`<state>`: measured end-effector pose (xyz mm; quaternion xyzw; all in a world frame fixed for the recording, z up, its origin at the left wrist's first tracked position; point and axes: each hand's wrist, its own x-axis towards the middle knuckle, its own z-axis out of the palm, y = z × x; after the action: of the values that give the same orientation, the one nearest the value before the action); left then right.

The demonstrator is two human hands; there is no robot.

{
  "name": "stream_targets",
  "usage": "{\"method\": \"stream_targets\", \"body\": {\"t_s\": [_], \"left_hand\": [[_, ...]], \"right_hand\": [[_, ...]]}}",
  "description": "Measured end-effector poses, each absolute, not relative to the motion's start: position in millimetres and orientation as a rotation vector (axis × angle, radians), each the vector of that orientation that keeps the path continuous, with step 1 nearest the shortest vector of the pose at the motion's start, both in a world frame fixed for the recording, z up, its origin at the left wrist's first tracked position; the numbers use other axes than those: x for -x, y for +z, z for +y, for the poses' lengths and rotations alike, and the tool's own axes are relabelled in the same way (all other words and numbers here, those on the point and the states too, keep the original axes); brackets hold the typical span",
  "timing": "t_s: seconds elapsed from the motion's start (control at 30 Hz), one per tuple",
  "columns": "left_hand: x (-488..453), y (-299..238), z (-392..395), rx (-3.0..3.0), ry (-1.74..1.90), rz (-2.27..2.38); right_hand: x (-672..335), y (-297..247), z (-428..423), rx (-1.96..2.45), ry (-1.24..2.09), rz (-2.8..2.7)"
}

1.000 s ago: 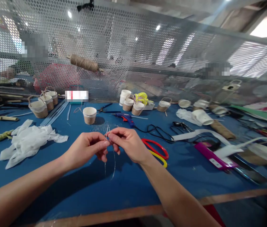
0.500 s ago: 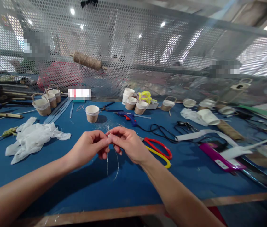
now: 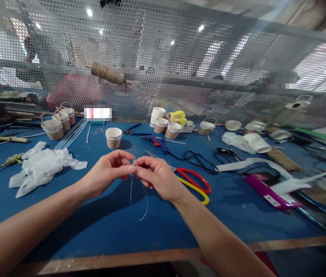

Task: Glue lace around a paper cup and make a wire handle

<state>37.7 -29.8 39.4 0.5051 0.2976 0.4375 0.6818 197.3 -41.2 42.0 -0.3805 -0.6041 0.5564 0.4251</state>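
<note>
Thin pale twine (image 3: pixel 131 189) is pinched between the fingertips of my left hand (image 3: pixel 106 171) and my right hand (image 3: pixel 158 177), which meet above the middle of the table. Two loose ends dangle below the fingers; the part inside the pinch is mostly hidden. Just behind my hands stands a small cup (image 3: pixel 113 137), white above and wrapped in burlap below. Beside my right wrist lie scissors (image 3: pixel 194 184) with one red and one yellow handle, their blades partly behind the hand.
A blue glue gun (image 3: pixel 158 143) with a black cord lies behind my right hand. Crumpled white fabric (image 3: pixel 47 169) is at left. Burlap-wrapped baskets (image 3: pixel 52 129) stand at the back left. A purple tool (image 3: pixel 269 192) lies at right. Twine spool (image 3: pixel 107 73) hangs on the mesh.
Both hands stay together at nearly the same place, fingers slightly shifted. The hanging twine, looped near its bottom before, now shows two separate ends, one swung to the right.
</note>
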Motion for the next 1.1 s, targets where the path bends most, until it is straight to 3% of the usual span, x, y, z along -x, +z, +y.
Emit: {"method": "stream_targets", "body": {"t_s": [0.43, 1.1], "left_hand": [[-39.5, 36.2, -29.9, -0.984, 1.064, 0.767], [-45.0, 32.3, -34.2, -0.851, 1.168, 0.697]], "right_hand": [[-192.5, 44.0, -41.9, 0.984, 1.212, -1.649], [-188.7, 36.3, -42.7, 1.004, 1.317, -1.49]]}}
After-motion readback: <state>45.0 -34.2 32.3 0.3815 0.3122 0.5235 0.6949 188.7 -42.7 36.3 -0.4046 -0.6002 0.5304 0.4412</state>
